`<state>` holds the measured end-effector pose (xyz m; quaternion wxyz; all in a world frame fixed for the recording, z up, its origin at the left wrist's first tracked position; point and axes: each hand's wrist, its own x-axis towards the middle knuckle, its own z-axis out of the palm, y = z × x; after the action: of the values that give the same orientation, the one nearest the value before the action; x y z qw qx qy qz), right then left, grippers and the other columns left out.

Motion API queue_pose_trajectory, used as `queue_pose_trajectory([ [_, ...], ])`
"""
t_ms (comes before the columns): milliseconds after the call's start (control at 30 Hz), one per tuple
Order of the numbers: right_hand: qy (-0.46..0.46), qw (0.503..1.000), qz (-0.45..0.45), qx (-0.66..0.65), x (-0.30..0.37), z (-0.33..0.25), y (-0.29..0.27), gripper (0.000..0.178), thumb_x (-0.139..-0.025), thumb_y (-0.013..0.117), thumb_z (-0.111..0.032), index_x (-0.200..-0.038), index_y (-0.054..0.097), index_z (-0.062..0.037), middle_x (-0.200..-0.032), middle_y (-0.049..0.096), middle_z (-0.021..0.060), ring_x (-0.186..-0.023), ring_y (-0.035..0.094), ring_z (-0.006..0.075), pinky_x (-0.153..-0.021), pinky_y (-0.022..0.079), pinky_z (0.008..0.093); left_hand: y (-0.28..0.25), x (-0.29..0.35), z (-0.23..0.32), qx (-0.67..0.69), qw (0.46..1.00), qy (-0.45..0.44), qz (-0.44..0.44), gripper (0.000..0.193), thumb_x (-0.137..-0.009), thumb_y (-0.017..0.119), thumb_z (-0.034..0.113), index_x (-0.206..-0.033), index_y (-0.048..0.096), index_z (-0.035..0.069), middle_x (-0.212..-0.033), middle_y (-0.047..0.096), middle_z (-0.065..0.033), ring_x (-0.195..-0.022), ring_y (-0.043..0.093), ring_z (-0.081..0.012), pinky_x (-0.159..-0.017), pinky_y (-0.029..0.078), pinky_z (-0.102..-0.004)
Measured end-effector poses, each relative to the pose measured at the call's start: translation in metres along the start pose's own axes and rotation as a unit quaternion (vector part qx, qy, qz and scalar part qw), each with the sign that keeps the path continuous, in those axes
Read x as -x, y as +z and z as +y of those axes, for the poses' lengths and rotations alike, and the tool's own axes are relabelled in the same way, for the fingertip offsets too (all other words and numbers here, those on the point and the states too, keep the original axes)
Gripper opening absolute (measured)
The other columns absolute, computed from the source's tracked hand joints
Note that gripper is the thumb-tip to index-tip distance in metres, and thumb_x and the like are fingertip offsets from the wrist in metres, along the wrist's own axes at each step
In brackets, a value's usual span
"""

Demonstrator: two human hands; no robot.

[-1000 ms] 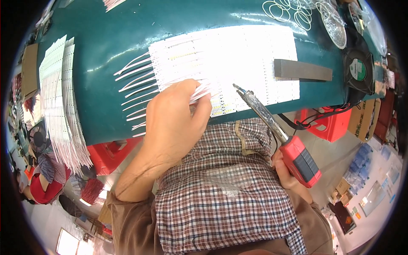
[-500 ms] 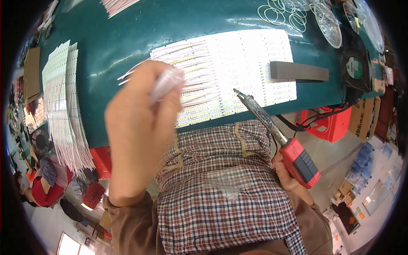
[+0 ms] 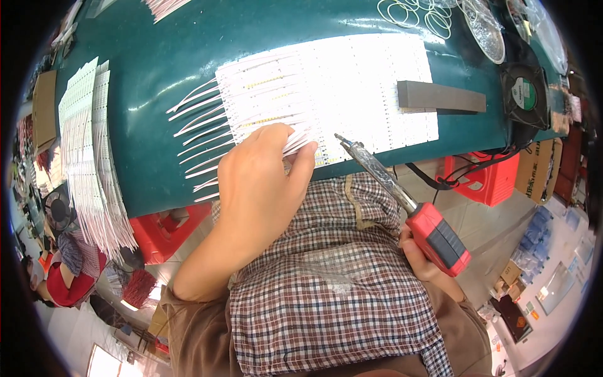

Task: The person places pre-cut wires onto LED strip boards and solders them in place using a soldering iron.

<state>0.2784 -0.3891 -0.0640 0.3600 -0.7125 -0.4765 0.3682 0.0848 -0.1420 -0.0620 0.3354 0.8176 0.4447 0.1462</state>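
Note:
My left hand (image 3: 260,173) is closed, its thumb and fingers pinching a small bundle of thin white-pink wires (image 3: 300,139) over the near edge of the bright white LED board sheet (image 3: 370,81). Several loose wires (image 3: 202,139) lie along that sheet's left side, their ends sticking out over the table. At the lower right my right hand (image 3: 422,259) grips a red and black soldering iron (image 3: 438,235). The iron's tip points up and left, close to the sheet and just right of the held wires; whether it touches is unclear. Glare hides much of the sheet's detail.
A dark grey bar (image 3: 443,97) lies across the sheet's right part. Beyond it stands a black fan (image 3: 524,94). Stacked wired strips (image 3: 94,151) hang over the green table's (image 3: 157,63) left edge. Red plastic stools (image 3: 487,182) stand below, and another person sits at far left.
My left hand has come down and right onto the sheet, with the wire bundle between its fingers. Wires now stick out at the sheet's left edge. The soldering iron has shifted slightly left.

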Motion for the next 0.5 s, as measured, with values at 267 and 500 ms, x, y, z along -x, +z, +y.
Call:
queue_pose_trajectory([
  [267,-0.014,1.0,0.0,-0.004,-0.018,-0.011,0.006,0.026,-0.073,0.077,-0.006,-0.094,0.068,0.0047,-0.083,0.068,0.0155,-0.068,0.068,0.0306,-0.061,0.055,0.0352,0.005,0.001,0.0,0.0,1.0,-0.018,0.021,0.02,-0.085,0.075,0.017,-0.081,0.065,0.0,-0.068,0.06,-0.0118,-0.054,0.054,-0.0227,-0.053,0.042,-0.0345],
  [500,-0.033,0.999,-0.023,-0.001,-0.025,-0.012,0.005,0.022,-0.071,0.076,-0.004,-0.09,0.067,0.0032,-0.077,0.065,0.0138,-0.065,0.067,0.0304,-0.058,0.054,0.0358,0.005,-0.002,0.0,-0.011,1.0,-0.006,0.023,0.02,-0.083,0.076,0.015,-0.08,0.064,-0.001,-0.068,0.061,-0.0125,-0.054,0.055,-0.0231,-0.052,0.042,-0.0346],
])
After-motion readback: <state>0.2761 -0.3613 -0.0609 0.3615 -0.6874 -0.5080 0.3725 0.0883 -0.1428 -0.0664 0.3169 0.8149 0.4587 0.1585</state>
